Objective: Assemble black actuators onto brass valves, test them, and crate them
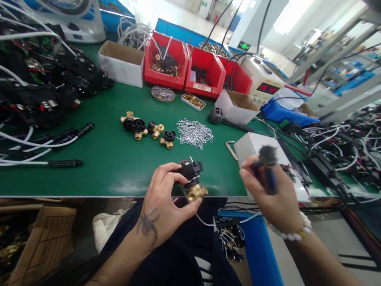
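My left hand point(166, 192) is closed around a brass valve point(197, 192) topped by a black plastic housing point(190, 169), just over the table's front edge. A thin metal pin sticks up from the housing, and a white cable hangs below. To the right, my right hand point(272, 189) grips a blurred tool with a dark blue handle point(270, 178) and a dark grey end; its exact kind is unclear. Ahead lies a pile of silver wire clips point(194, 133). Several brass valve bodies with black caps point(138, 128) rest left of the pile.
Red bins point(167, 75) with parts line the back, near a white box point(121, 71). Black housings with white cables point(46, 85) crowd the left; more cables point(349, 145) lie right. A white box point(254, 143) stands near my right hand. A blue crate point(259, 248) sits below.
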Tool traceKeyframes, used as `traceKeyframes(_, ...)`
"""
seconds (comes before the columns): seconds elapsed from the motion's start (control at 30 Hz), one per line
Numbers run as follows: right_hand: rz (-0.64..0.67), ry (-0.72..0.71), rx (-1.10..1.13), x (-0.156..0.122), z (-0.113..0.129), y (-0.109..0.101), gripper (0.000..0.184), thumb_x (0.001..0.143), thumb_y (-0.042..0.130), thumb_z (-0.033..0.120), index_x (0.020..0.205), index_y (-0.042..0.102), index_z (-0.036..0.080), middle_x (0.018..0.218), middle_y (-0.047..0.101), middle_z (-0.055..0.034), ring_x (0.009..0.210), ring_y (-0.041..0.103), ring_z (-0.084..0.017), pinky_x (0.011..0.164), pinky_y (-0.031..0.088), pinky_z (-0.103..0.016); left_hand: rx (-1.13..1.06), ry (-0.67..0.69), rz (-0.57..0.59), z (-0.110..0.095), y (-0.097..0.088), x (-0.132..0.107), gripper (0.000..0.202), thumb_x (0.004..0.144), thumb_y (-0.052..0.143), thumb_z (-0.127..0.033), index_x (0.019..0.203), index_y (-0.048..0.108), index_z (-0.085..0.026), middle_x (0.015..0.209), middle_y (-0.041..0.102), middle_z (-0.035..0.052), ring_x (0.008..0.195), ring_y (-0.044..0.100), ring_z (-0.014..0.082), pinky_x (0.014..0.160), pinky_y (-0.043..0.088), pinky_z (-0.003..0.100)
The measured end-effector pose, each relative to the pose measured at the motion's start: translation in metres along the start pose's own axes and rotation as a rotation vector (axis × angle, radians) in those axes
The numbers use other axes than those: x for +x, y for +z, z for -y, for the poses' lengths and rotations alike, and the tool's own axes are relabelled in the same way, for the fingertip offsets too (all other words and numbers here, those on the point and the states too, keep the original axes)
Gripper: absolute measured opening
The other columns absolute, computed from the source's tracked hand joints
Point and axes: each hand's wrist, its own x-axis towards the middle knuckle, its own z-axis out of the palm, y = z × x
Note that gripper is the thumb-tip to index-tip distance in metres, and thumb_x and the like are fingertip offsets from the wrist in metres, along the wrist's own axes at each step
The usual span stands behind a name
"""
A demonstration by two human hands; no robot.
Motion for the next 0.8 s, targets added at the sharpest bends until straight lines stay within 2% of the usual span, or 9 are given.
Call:
traceKeyframes(0.07,0.019,0.022,-0.007,0.0006,-0.0019,-0.0005,0.012,0.085,0.053,0.016,0.094,0.054,0.023,0.071,0.054,0.0021,0.058,0.051,-0.014,0.056,0.043,-0.027,-0.008,-0.006,0.003,0.0004,-0.0005,0.0003,0.028,0.073,0.077,-0.024,0.091,0.056,-0.019,0.118,0.058,0.0115,0.112,0.061,0.0277,0.094,0.056,0.051)
traceKeyframes(0.17,0.404,-0.016,-0.132,0.0023,-0.0037,-0.0010,0.019,0.076,0.054,0.010,0.090,0.058,0.021,0.074,0.060,-0.0005,0.061,0.055,-0.015,0.057,0.044,-0.028,0.014,0.007,-0.003,0.0001,-0.0010,0.0006,0.027,0.073,0.076,-0.022,0.091,0.056,-0.019,0.117,0.058,0.0115,0.113,0.060,0.0279,0.097,0.054,0.052)
traceKeyframes(0.2,0.452,-0.024,-0.144,0.0029,-0.0038,-0.0016,0.020,0.075,0.054,0.010,0.091,0.059,0.021,0.076,0.061,-0.0013,0.063,0.057,-0.016,0.058,0.044,-0.028,0.017,0.009,-0.005,0.0000,-0.0011,0.0005,0.027,0.073,0.076,-0.022,0.091,0.056,-0.019,0.116,0.058,0.0113,0.112,0.061,0.0278,0.097,0.054,0.052)
traceKeyframes(0.37,-0.006,0.013,-0.005,0.0008,-0.0035,0.0002,0.007,0.089,0.052,0.019,0.094,0.055,0.022,0.075,0.057,0.0008,0.062,0.054,-0.013,0.058,0.045,-0.026,-0.008,-0.010,0.000,0.0007,-0.0011,-0.0004,0.029,0.072,0.077,-0.024,0.091,0.057,-0.018,0.116,0.058,0.0114,0.112,0.060,0.0276,0.096,0.055,0.050)
traceKeyframes(0.4,0.016,0.002,-0.023,-0.0001,-0.0033,0.0021,0.008,0.088,0.051,0.018,0.093,0.054,0.022,0.075,0.056,0.0007,0.061,0.054,-0.013,0.057,0.044,-0.026,-0.008,-0.009,-0.002,0.0009,-0.0010,-0.0005,0.028,0.072,0.077,-0.024,0.091,0.057,-0.018,0.116,0.058,0.0116,0.112,0.060,0.0276,0.096,0.055,0.050)
traceKeyframes(0.53,0.440,-0.124,-0.212,0.0002,-0.0002,0.0059,0.016,0.080,0.049,0.009,0.087,0.058,0.021,0.074,0.060,-0.0021,0.060,0.055,-0.015,0.056,0.041,-0.027,0.034,0.028,-0.009,0.0016,0.0000,-0.0006,0.028,0.072,0.076,-0.022,0.092,0.057,-0.019,0.116,0.059,0.0112,0.113,0.060,0.0279,0.098,0.054,0.051)
traceKeyframes(0.57,0.414,-0.135,-0.211,0.0010,0.0008,0.0050,0.015,0.082,0.049,0.010,0.088,0.058,0.021,0.075,0.060,-0.0025,0.061,0.056,-0.015,0.057,0.042,-0.027,0.036,0.027,-0.009,0.0017,-0.0001,-0.0005,0.028,0.072,0.077,-0.022,0.092,0.057,-0.019,0.116,0.059,0.0111,0.114,0.060,0.0280,0.098,0.054,0.051)
traceKeyframes(0.7,0.004,-0.039,-0.067,0.0028,0.0011,0.0017,0.009,0.088,0.051,0.018,0.096,0.054,0.023,0.073,0.056,0.0014,0.059,0.054,-0.013,0.058,0.044,-0.026,-0.004,-0.006,-0.001,0.0015,-0.0016,0.0000,0.029,0.073,0.077,-0.025,0.091,0.056,-0.020,0.117,0.059,0.0113,0.113,0.061,0.0280,0.094,0.056,0.051)
traceKeyframes(0.8,0.274,-0.055,-0.145,0.0035,-0.0014,0.0033,0.015,0.081,0.051,0.012,0.091,0.055,0.022,0.071,0.058,0.0009,0.057,0.054,-0.014,0.054,0.041,-0.026,0.006,-0.002,-0.005,0.0010,-0.0027,0.0004,0.027,0.073,0.075,-0.024,0.091,0.056,-0.019,0.116,0.059,0.0120,0.112,0.061,0.0286,0.094,0.056,0.052)
